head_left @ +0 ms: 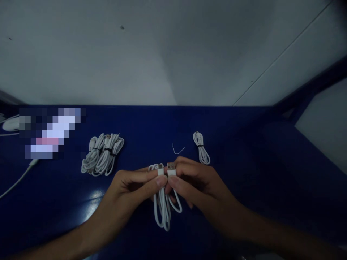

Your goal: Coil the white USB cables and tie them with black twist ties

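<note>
Between my hands hangs a white USB cable (162,211), folded into long loops below the fingers. My left hand (138,184) pinches one connector of it between thumb and forefinger. The other end, a flat metal USB plug in a white housing, is pinched by my right hand (193,180). Both connectors stand upright side by side, tips up, with a small gap between them. No tie shows around this cable; part of the coil is hidden behind the fingers.
On the blue table (146,126), a pile of coiled white cables (104,155) with black ties lies left. A thin white tie wire (178,151) and a tied cable (201,148) lie beyond my right hand. A pixelated bright object (54,133) with a white cord is far left; a pale wall (135,65) stands behind.
</note>
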`<state>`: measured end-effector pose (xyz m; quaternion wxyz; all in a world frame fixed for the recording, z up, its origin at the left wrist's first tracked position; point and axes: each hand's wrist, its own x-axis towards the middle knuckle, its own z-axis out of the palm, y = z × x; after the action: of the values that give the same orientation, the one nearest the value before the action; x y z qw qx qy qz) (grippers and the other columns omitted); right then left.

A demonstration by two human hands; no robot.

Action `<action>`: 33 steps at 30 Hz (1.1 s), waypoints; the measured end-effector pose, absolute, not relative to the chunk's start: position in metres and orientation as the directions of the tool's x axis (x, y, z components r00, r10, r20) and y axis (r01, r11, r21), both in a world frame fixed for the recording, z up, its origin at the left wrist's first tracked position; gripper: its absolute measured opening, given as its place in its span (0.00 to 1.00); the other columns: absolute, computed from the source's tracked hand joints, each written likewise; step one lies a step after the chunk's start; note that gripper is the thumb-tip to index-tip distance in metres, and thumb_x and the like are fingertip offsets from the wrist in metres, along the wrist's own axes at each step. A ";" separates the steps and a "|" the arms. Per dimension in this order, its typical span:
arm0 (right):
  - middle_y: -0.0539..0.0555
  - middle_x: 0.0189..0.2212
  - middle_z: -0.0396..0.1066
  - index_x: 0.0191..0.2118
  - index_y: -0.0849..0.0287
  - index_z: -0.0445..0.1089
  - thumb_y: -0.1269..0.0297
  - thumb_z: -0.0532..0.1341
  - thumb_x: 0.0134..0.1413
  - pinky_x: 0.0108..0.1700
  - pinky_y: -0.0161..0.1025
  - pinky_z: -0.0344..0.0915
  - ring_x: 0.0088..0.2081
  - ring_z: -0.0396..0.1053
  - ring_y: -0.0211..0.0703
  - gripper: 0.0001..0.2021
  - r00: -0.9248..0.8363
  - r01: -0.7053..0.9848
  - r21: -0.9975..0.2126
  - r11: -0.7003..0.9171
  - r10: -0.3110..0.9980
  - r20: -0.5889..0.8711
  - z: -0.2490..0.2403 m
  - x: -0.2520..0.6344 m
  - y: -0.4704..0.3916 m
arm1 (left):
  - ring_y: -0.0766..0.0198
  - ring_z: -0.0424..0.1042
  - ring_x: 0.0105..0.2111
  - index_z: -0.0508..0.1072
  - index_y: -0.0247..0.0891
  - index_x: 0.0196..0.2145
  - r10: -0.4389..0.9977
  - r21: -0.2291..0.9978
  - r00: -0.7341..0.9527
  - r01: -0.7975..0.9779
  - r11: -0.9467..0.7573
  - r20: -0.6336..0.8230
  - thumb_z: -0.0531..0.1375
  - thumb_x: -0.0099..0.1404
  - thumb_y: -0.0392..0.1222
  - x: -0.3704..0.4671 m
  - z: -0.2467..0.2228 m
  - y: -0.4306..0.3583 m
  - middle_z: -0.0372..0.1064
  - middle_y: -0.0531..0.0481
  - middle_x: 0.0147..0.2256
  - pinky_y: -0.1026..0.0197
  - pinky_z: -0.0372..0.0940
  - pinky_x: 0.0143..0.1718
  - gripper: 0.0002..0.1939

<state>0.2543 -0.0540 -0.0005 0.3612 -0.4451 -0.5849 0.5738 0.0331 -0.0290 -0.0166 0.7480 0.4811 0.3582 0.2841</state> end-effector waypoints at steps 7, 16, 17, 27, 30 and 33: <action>0.48 0.34 0.68 0.36 0.56 0.79 0.58 0.62 0.76 0.31 0.35 0.62 0.30 0.64 0.34 0.14 -0.347 0.102 -0.993 -0.057 0.934 -0.090 0.001 0.255 -0.054 | 0.57 0.78 0.49 0.89 0.44 0.45 0.763 0.916 0.582 -0.072 0.394 -0.282 0.62 0.80 0.40 0.033 -0.015 -0.027 0.82 0.46 0.53 0.58 0.69 0.53 0.12; 0.49 0.35 0.68 0.37 0.55 0.79 0.56 0.63 0.75 0.31 0.36 0.62 0.30 0.64 0.34 0.14 -0.345 0.080 -0.994 -0.074 0.933 -0.098 -0.001 0.255 -0.055 | 0.57 0.78 0.48 0.89 0.43 0.44 0.773 0.924 0.574 -0.071 0.376 -0.271 0.63 0.79 0.40 0.035 -0.015 -0.028 0.82 0.46 0.51 0.57 0.70 0.51 0.12; 0.48 0.34 0.68 0.37 0.55 0.79 0.56 0.63 0.75 0.31 0.36 0.62 0.30 0.64 0.34 0.14 -0.345 0.083 -0.994 -0.071 0.934 -0.096 -0.001 0.255 -0.055 | 0.57 0.78 0.48 0.89 0.43 0.44 0.773 0.924 0.574 -0.069 0.376 -0.272 0.63 0.79 0.41 0.035 -0.014 -0.028 0.82 0.46 0.51 0.57 0.69 0.51 0.12; 0.48 0.34 0.67 0.37 0.55 0.79 0.56 0.62 0.76 0.30 0.35 0.61 0.29 0.63 0.33 0.15 -0.339 0.107 -0.993 -0.057 0.936 -0.090 0.001 0.255 -0.053 | 0.56 0.78 0.48 0.88 0.41 0.43 0.776 0.928 0.572 -0.066 0.367 -0.266 0.63 0.79 0.42 0.035 -0.014 -0.028 0.82 0.44 0.51 0.57 0.70 0.50 0.12; 0.48 0.34 0.67 0.36 0.56 0.79 0.56 0.62 0.76 0.30 0.35 0.61 0.30 0.63 0.33 0.15 -0.344 0.104 -0.992 -0.068 0.934 -0.100 0.001 0.254 -0.053 | 0.57 0.78 0.47 0.88 0.40 0.40 0.781 0.928 0.569 -0.077 0.364 -0.259 0.63 0.79 0.41 0.034 -0.017 -0.028 0.82 0.45 0.51 0.58 0.69 0.50 0.12; 0.48 0.34 0.67 0.36 0.56 0.79 0.56 0.62 0.76 0.31 0.35 0.62 0.30 0.64 0.33 0.15 -0.346 0.100 -0.993 -0.067 0.933 -0.098 0.002 0.254 -0.053 | 0.57 0.78 0.48 0.88 0.41 0.41 0.778 0.926 0.571 -0.078 0.371 -0.263 0.63 0.79 0.41 0.034 -0.018 -0.028 0.82 0.45 0.52 0.58 0.69 0.49 0.12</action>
<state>0.2541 -0.0530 0.0017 0.3595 -0.4449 -0.5806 0.5794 0.0340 -0.0284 -0.0178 0.7438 0.4817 0.3633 0.2875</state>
